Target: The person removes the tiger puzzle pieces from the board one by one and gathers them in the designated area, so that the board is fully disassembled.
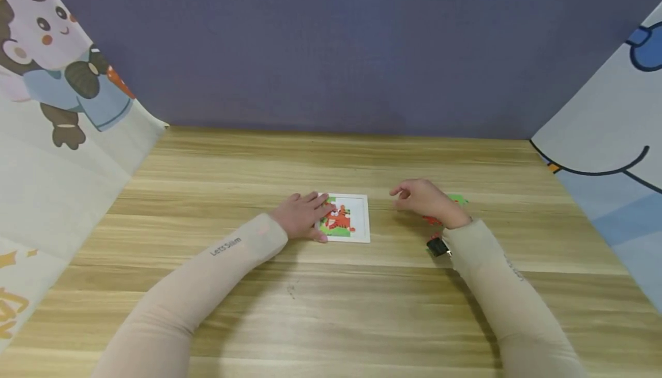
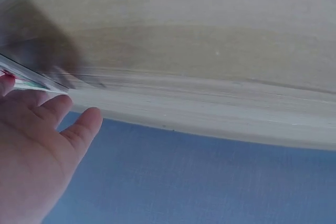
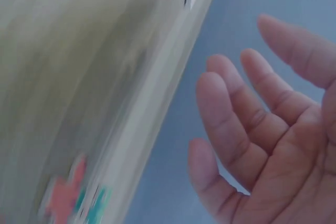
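Note:
A white-framed jigsaw puzzle (image 1: 360, 217), partly filled with a red-orange striped animal on green, lies flat on the table. My left hand (image 1: 301, 215) rests on its left side with fingers spread, covering part of the picture. To the right of the puzzle my right hand (image 1: 421, 199) hovers with loosely bent fingers; the right wrist view shows its palm holding nothing. Loose puzzle pieces lie around and below that wrist: a green one (image 1: 458, 199), a red one (image 1: 432, 220), partly hidden by the forearm.
A small black wrist-camera box (image 1: 438, 246) sits at the right cuff and overlaps a loose piece. The wooden table (image 1: 331, 309) ends at a dark blue back wall (image 1: 331, 50). Cartoon-printed panels (image 1: 67, 154) flank the table at both sides.

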Available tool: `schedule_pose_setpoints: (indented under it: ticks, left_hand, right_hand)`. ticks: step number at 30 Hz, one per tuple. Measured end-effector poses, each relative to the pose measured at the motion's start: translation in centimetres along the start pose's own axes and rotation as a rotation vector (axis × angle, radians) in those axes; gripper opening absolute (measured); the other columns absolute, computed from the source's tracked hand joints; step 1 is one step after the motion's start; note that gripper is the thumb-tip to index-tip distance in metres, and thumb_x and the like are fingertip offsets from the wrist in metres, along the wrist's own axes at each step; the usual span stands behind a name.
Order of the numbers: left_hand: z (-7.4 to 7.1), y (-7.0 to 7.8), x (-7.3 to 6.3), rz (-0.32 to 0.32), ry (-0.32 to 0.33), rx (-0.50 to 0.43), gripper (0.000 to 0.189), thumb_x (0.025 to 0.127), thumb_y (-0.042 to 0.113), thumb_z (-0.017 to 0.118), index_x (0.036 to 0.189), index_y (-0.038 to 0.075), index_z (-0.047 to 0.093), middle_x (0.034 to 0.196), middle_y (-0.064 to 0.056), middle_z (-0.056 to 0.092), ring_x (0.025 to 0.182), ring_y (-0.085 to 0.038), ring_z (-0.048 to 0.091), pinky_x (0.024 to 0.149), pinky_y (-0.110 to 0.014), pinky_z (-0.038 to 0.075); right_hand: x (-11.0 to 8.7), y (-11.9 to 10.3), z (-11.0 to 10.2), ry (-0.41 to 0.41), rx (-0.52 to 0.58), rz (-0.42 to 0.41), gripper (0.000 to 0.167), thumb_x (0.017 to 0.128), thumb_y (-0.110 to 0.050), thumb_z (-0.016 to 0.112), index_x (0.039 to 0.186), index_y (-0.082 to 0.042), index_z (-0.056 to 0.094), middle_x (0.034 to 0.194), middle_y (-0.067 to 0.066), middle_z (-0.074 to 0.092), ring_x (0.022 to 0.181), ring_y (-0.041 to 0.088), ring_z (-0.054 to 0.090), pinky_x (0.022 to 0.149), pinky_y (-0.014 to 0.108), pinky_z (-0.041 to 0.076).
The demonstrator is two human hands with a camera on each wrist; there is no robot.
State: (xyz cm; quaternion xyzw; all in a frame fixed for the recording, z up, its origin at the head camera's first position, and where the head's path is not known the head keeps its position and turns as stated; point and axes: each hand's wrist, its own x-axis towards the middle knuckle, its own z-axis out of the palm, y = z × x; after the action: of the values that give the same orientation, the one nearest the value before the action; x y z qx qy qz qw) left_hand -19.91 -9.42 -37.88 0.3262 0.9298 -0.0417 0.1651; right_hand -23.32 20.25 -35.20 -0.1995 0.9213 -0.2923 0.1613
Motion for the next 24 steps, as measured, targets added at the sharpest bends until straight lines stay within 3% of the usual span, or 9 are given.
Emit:
schedule_pose_setpoints:
  ticks: [8, 17, 20, 24]
  left_hand:
    - [-0.2, 0.0, 0.0, -0.019, -0.035, 0.006, 0.08, 0.09, 0.062, 0.047, 0.154, 0.021, 0.022, 0.159, -0.007, 0.015, 0.144, -0.029, 0.017, 0.114, -0.052, 0.017]
    - [-0.1, 0.1, -0.1, -0.028, -0.03, -0.007, 0.081, 0.089, 0.064, 0.047, 0.154, 0.021, 0.023, 0.159, -0.007, 0.015, 0.144, -0.029, 0.018, 0.113, -0.053, 0.019]
    - [-0.2, 0.1, -0.2, -0.025, -0.031, -0.022, 0.081, 0.089, 0.063, 0.048, 0.154, 0.021, 0.023, 0.159, -0.006, 0.014, 0.144, -0.028, 0.017, 0.113, -0.052, 0.019]
    - [-0.4, 0.2, -0.4, -0.015, -0.02, -0.033, 0.08, 0.089, 0.063, 0.047, 0.153, 0.019, 0.026, 0.158, -0.008, 0.017, 0.144, -0.028, 0.018, 0.113, -0.052, 0.019]
  right_hand:
    - [0.7, -3.3, 1.9, -0.011, -0.161, -0.1, 0.027, 0.089, -0.01, 0.066, 0.113, 0.0, 0.066, 0.095, 0.011, 0.069, 0.078, 0.018, 0.063, 0.077, 0.04, 0.051]
    - [1.3, -5.1, 3.5, -0.046, -0.282, -0.112, 0.027, 0.088, -0.015, 0.069, 0.113, -0.005, 0.068, 0.078, -0.001, 0.063, 0.063, 0.011, 0.052, 0.063, 0.031, 0.047]
    - [1.6, -5.4, 3.9, -0.046, -0.325, -0.105, 0.027, 0.089, -0.017, 0.069, 0.113, -0.007, 0.068, 0.081, 0.0, 0.063, 0.065, 0.012, 0.053, 0.06, 0.03, 0.046]
    - [2.0, -5.9, 4.3, -0.055, -0.387, -0.106, 0.028, 0.089, -0.019, 0.069, 0.115, -0.009, 0.069, 0.1, 0.005, 0.066, 0.077, 0.015, 0.058, 0.066, 0.033, 0.05]
